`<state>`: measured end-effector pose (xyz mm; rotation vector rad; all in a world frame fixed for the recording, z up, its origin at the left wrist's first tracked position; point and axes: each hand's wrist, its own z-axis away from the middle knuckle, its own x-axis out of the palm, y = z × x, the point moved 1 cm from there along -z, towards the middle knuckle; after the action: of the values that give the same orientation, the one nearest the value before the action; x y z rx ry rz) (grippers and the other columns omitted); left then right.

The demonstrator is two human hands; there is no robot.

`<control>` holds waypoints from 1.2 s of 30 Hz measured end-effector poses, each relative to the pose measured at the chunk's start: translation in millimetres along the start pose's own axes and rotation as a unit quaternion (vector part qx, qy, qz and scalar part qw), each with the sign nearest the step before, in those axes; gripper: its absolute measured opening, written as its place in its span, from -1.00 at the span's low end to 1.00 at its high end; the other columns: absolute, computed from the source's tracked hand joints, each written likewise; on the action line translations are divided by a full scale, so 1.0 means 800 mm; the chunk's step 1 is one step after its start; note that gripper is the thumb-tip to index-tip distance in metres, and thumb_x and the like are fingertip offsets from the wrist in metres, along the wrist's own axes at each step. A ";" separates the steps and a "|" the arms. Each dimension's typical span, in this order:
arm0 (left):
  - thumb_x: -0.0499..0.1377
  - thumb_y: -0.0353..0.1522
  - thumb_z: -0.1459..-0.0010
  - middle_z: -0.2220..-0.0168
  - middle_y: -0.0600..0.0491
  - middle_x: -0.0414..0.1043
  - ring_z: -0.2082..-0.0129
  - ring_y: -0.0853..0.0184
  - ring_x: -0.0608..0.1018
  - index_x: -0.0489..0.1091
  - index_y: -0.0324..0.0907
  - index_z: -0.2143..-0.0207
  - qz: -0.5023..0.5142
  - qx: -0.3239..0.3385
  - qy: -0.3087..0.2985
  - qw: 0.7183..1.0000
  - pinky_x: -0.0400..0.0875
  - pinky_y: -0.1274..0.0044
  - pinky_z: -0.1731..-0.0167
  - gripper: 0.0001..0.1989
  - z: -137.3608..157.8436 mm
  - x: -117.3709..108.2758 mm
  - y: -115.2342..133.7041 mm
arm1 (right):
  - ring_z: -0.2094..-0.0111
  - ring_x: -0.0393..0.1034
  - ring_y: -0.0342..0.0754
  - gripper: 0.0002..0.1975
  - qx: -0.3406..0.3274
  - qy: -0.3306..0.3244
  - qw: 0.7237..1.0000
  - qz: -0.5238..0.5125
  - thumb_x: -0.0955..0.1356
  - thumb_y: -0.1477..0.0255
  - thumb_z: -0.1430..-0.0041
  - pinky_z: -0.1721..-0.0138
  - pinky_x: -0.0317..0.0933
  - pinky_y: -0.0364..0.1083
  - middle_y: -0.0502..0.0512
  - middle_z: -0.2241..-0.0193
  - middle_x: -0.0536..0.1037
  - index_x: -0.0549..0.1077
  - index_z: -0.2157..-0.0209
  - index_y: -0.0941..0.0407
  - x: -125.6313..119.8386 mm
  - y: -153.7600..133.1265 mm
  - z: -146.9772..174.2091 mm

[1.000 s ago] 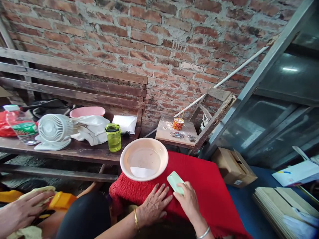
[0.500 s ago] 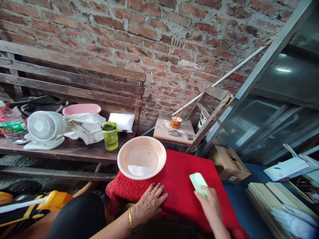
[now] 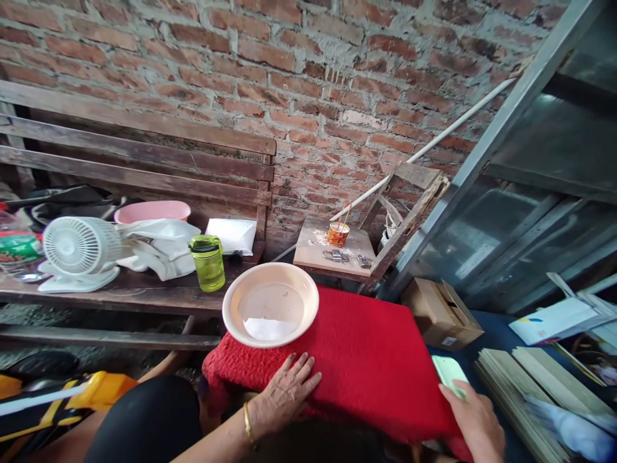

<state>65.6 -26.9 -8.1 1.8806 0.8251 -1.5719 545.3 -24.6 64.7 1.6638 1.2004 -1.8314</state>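
I have a pale green object (image 3: pixel 449 373) grasped in my right hand (image 3: pixel 475 415), well to the right of the basin (image 3: pixel 311 305) and nearer to me than it is. The object is at the right edge of the red cloth (image 3: pixel 361 360); whether it touches the fabric I cannot tell. My left hand (image 3: pixel 286 389) grips nothing: it rests palm down on the cloth, fingers somewhat spread, just on my side of the basin, with a gold-coloured bracelet (image 3: pixel 248 422) at the wrist. The basin stands upright on the cloth's far left corner, and in it shows a white patch (image 3: pixel 270 329) that I cannot make out. Just left of the basin, on a wooden bench (image 3: pixel 130 299), is a yellow-green bottle (image 3: pixel 209 267); farther left of the basin come a white bag (image 3: pixel 164 247) and a white fan (image 3: pixel 80 247). Behind the basin and a little right, a wooden seat (image 3: pixel 308 254) bears a patterned cup (image 3: pixel 338 236) with thin sticks. Well right of the basin, beyond the cloth, is a cardboard box (image 3: pixel 434 315).
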 end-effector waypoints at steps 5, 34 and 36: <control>0.17 -0.33 -0.36 -0.39 -0.05 0.24 -0.36 0.13 0.30 0.17 0.03 -0.39 -0.068 0.030 0.080 0.994 0.08 0.27 -0.36 -0.42 0.018 -0.003 -0.005 | 0.44 0.48 0.32 -0.50 -0.023 0.031 0.997 -0.070 0.30 -0.10 0.07 0.27 0.33 0.27 0.32 0.37 0.55 0.64 0.28 -0.09 -0.009 0.008 0.018; 0.07 -0.44 -0.34 0.26 0.03 0.48 0.26 0.24 0.52 0.44 -0.13 0.17 0.097 -0.196 0.036 0.975 0.36 0.41 0.17 -0.85 0.041 -0.112 -0.030 | 0.16 0.54 0.08 -0.78 -0.447 -0.141 0.874 -0.124 0.38 0.28 -0.15 0.11 0.37 0.02 0.08 0.19 0.59 0.60 0.17 -0.08 0.100 -0.310 0.261; 0.07 -0.45 -0.33 0.29 0.03 0.48 0.28 0.25 0.53 0.44 -0.13 0.19 0.099 -0.206 0.051 0.972 0.33 0.42 0.20 -0.84 0.044 -0.115 -0.033 | 0.17 0.55 0.09 -0.75 -0.446 -0.129 0.880 -0.101 0.38 0.24 -0.16 0.12 0.38 0.04 0.08 0.17 0.60 0.60 0.13 -0.09 0.102 -0.301 0.246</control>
<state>11.0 -45.4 76.4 1.6870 0.8981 -1.0927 224.4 -25.2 53.2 0.7706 1.7577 -1.2011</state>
